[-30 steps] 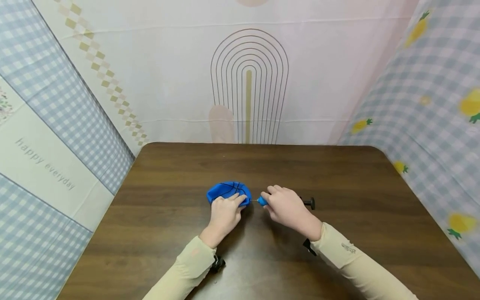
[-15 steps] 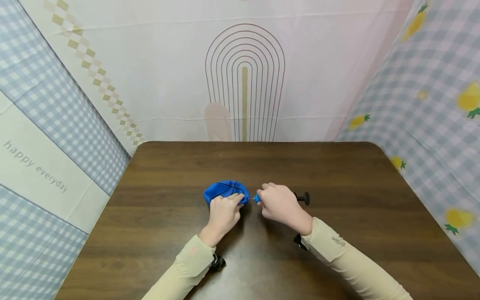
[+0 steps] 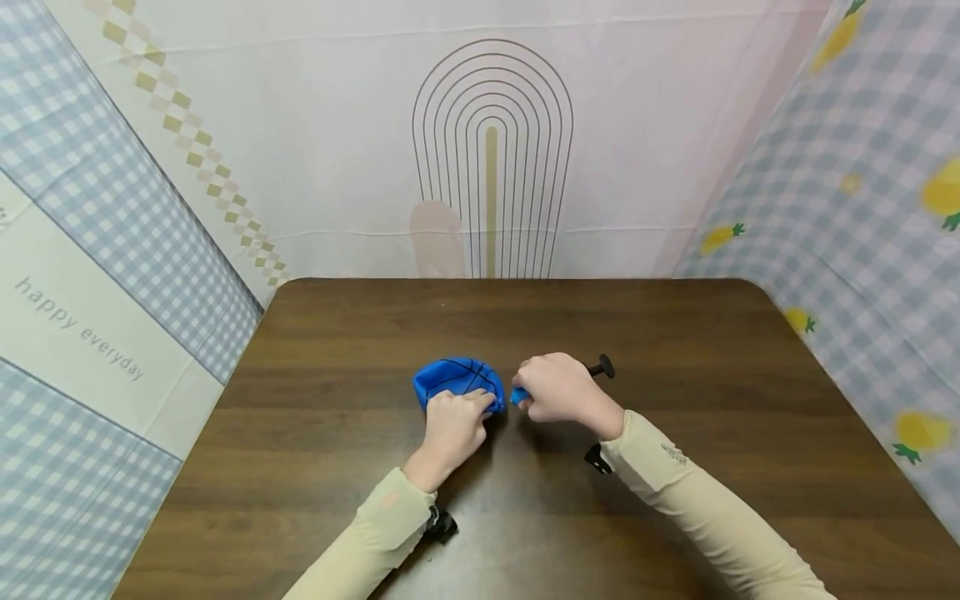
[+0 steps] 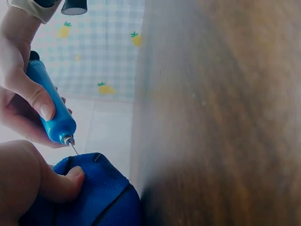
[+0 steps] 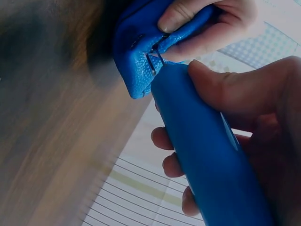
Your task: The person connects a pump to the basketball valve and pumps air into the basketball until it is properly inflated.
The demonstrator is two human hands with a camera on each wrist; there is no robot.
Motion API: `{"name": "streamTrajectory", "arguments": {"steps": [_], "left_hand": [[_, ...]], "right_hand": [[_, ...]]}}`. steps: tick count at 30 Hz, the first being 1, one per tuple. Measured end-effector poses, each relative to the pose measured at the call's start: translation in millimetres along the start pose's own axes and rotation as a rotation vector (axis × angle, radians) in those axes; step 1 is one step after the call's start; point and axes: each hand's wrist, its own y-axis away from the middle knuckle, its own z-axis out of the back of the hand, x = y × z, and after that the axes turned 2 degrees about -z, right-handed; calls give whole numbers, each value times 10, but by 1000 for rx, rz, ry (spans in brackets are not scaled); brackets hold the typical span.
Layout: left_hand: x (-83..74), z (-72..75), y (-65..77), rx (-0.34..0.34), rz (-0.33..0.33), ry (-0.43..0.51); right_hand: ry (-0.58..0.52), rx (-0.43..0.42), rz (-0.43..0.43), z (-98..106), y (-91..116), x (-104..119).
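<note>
A limp, partly deflated blue ball (image 3: 453, 374) with black lines lies on the brown table. The left hand (image 3: 455, 425) pinches its near right side, thumb (image 4: 66, 184) pressed into the folded skin. In the right hand (image 3: 558, 388) is a blue hand pump (image 5: 202, 136), gripped around its barrel, with its black handle (image 3: 606, 366) sticking out behind. A thin metal needle (image 4: 74, 148) at the pump's nose points at the ball and reaches its edge. Whether the tip is inside the ball, I cannot tell.
The wooden table (image 3: 337, 467) extends around both hands. A pale patterned cloth (image 3: 337, 150) hangs behind it, with checked cloths (image 3: 825, 250) at the sides. Black straps (image 3: 442, 527) are on both wrists.
The right hand has moved slightly left, bringing the pump closer to the ball. The pump has turned, so its handle now points farther up and away. The left hand keeps its hold.
</note>
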Motion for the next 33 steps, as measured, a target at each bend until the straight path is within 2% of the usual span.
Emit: {"name": "streamTrajectory", "arguments": {"steps": [4, 10, 14, 18, 20, 23, 26, 30, 33], "left_hand": [[-12, 40, 11, 62, 35, 30], [-5, 124, 5, 218, 86, 69], [8, 151, -28, 278, 176, 75], [-11, 174, -10, 296, 290, 11], [-39, 186, 11, 315, 307, -52], [-83, 184, 28, 344, 266, -135], [-97, 173, 28, 357, 200, -167], [-65, 145, 52, 332, 127, -148], [-45, 126, 60, 284, 75, -134]], "right_hand": [[-25, -10, -41, -46, 67, -10], [-78, -39, -80, -105, 197, -4], [-71, -66, -71, -109, 219, 35], [-39, -84, -64, -84, 215, 77], [-9, -90, -60, -65, 207, 111], [71, -118, -55, -39, 193, 175], [142, -140, -53, -27, 172, 238], [149, -130, -54, -25, 148, 289], [141, -126, -65, -33, 128, 322]]}}
